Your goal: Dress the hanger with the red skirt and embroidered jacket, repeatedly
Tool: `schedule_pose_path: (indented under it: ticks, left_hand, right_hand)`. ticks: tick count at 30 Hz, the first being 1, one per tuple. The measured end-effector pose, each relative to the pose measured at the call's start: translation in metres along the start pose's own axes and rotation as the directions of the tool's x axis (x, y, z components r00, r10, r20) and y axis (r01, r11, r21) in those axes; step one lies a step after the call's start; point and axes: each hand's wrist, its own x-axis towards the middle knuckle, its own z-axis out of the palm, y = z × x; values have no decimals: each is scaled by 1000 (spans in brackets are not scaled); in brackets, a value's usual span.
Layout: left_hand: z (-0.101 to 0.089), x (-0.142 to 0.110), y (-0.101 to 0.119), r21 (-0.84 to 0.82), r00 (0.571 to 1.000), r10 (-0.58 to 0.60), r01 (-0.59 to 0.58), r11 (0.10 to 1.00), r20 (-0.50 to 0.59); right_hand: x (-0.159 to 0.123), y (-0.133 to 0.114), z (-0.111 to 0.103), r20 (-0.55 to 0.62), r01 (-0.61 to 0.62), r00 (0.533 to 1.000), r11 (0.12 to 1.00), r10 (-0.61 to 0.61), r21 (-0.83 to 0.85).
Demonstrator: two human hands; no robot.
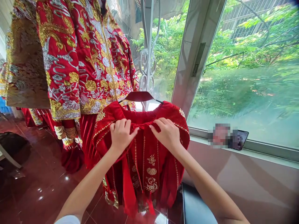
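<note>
A red dress (151,146) with gold beading hangs in front of me on a dark red hanger (140,96). My left hand (122,133) grips the left side of its neckline, the thumb pointing inward and the fingers curled over the edge. On the other side, my right hand (167,133) holds the neckline the same way. Between the two hands a short stretch of the gathered collar shows. Red ribbons (130,186) dangle below, down the front of the skirt. The fingertips are partly hidden behind the fabric.
An embroidered red jacket (102,62) with gold and silver patterns hangs close at the left, beside more garments. A window (240,77) with a metal frame fills the right. A phone (238,139) leans on the sill. A dark seat (198,203) stands below.
</note>
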Motion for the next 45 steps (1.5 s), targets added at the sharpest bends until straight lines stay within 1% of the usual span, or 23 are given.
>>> schedule_pose_path:
  ticks: [2,5,10,12,13,15,17,19,22,25,28,29,31,33,34,35,36,38,39,40,41,42,45]
  left_hand:
    - [11,-2,11,-6,997,24,-24,1000,71]
    - [24,-9,15,-28,990,-18,22,999,143]
    - [21,-13,16,-272,958,-109,183,945,267]
    - [16,-10,15,-452,939,-135,274,849,317]
    - [13,-8,14,-558,926,-139,326,763,352]
    - [9,-3,12,-729,888,-139,442,522,438]
    - [6,2,10,-793,855,-150,518,321,497]
    - [2,7,9,-806,849,-181,528,267,496]
    - [-5,17,5,-827,879,-209,475,300,429]
    - [-12,29,-8,-867,912,-226,400,298,343]
    - [-13,40,-26,-891,919,-300,345,295,257]
    - [-12,43,-32,-897,913,-316,347,274,257]
    - [-11,46,-42,-902,896,-299,392,181,329]
    - [-13,47,-50,-888,882,-212,449,101,422]
    - [-15,47,-53,-878,882,-158,463,116,444]
    - [-18,46,-55,-868,887,-114,462,181,448]
    - [-21,45,-56,-850,896,-89,441,290,435]
    - [-26,45,-53,-742,931,-101,342,576,351]
    - [-26,45,-50,-651,950,-126,289,702,286]
    - [-25,46,-45,-555,966,-150,245,795,210]
    - [-23,47,-40,-473,977,-169,212,855,133]
    - [-19,49,-35,-419,981,-185,192,888,58]
    - [-7,57,-18,-455,951,-282,197,869,-127]
  right_hand:
    - [4,-10,5,43,19,999,1000,-19,-1]
    - [10,-14,12,138,14,990,1000,-13,-5]
    - [12,-8,4,174,15,984,995,-31,95]
    - [11,-7,-4,177,7,983,984,-39,179]
    - [11,-8,-7,177,-3,983,977,-36,214]
    - [10,-10,-11,178,-28,984,965,-19,261]
    - [9,-15,-10,180,-48,984,956,-4,288]
    - [9,-20,-8,176,-66,984,954,14,293]
    - [9,-18,-9,169,-81,985,934,23,347]
    - [17,0,-17,160,-87,987,833,-2,546]
    - [28,25,-23,175,-160,983,713,54,683]
    - [32,31,-23,194,-192,978,677,75,710]
    - [38,39,-21,242,-261,964,593,113,762]
    - [42,42,-20,338,-355,932,500,126,790]
    - [43,42,-21,417,-416,902,470,107,779]
    - [45,43,-23,509,-477,858,465,63,746]
    - [47,43,-26,601,-524,799,490,2,696]
    - [51,43,-32,734,-543,664,583,-142,604]
    - [54,42,-36,761,-519,614,619,-209,589]
    - [56,41,-38,762,-483,589,638,-269,599]
    - [58,38,-40,737,-443,597,636,-317,632]
    - [59,34,-40,693,-405,629,613,-351,678]
    - [61,20,-35,497,-309,803,485,-329,819]
